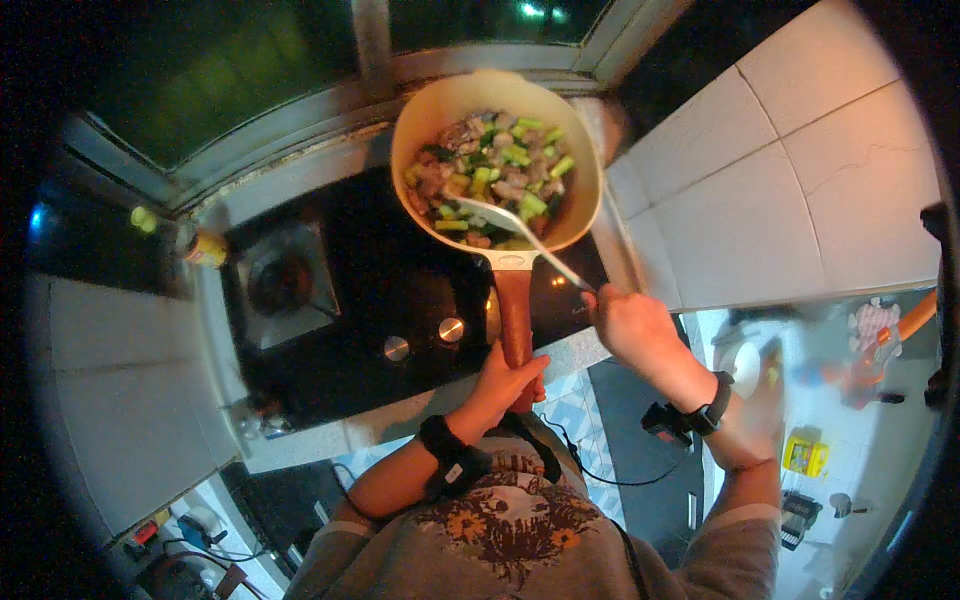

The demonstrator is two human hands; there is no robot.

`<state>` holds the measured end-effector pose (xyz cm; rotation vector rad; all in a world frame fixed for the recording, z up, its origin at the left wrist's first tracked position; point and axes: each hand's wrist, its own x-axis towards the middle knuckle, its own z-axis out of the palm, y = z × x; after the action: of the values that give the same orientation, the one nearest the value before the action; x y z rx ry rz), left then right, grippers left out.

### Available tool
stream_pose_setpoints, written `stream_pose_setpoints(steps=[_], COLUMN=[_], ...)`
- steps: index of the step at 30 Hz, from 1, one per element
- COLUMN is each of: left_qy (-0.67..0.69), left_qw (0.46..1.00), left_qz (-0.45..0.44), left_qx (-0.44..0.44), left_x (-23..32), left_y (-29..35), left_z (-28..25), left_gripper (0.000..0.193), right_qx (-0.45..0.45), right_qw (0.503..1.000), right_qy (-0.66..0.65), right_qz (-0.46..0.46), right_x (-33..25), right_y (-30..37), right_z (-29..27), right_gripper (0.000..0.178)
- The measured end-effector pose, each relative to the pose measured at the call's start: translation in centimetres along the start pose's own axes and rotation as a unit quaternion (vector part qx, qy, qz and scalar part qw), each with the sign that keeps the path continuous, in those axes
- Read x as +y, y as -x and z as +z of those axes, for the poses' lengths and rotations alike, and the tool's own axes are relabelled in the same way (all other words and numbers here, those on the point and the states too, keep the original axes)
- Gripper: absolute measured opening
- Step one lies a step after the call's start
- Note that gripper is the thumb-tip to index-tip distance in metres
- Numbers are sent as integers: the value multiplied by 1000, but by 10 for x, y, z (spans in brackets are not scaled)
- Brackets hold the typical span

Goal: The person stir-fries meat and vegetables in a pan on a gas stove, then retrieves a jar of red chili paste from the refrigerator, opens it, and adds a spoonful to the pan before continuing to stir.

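Mid-stir, we gripped the pan [497, 160] handle with our left hand [503, 383], right hand [630, 325] clenching the spatula [515, 232]; next, likely another turn of the vegetables [490, 172].

Home kitchen, gas hob [330, 300], tiled walls [790, 170], window [250, 60]

Dim overall, with a strong orange-red cast on the wall tiles [800, 160] at upper right and on both forearms. Cool bluish-white light at lower right and lower left. Small green-white glare spot in the window [250, 60] at top centre; glass otherwise dark green. Stove top [350, 300] nearly black, detail lost in shadow. Heavy fisheye bending of straight edges toward rim; corners fully black. Lower right smeared and soft. Noticeable grain throughout.
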<state>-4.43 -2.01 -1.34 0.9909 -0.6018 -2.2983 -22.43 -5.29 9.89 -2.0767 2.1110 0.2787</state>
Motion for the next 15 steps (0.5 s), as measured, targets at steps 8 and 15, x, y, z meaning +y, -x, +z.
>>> stream_pose_setpoints(steps=[8,15], left_qy=[-40,-59], left_qw=[995,963], left_qz=[44,135], left_qx=[84,227], left_x=[-4,-44], left_y=[4,23], left_z=[2,11], left_gripper=[53,54], right_qx=[46,169], right_qw=[997,979], right_qy=[34,-74], right_qz=[55,-82], right_x=[43,91], right_y=[-64,-68], right_z=[17,11], right_gripper=[45,30])
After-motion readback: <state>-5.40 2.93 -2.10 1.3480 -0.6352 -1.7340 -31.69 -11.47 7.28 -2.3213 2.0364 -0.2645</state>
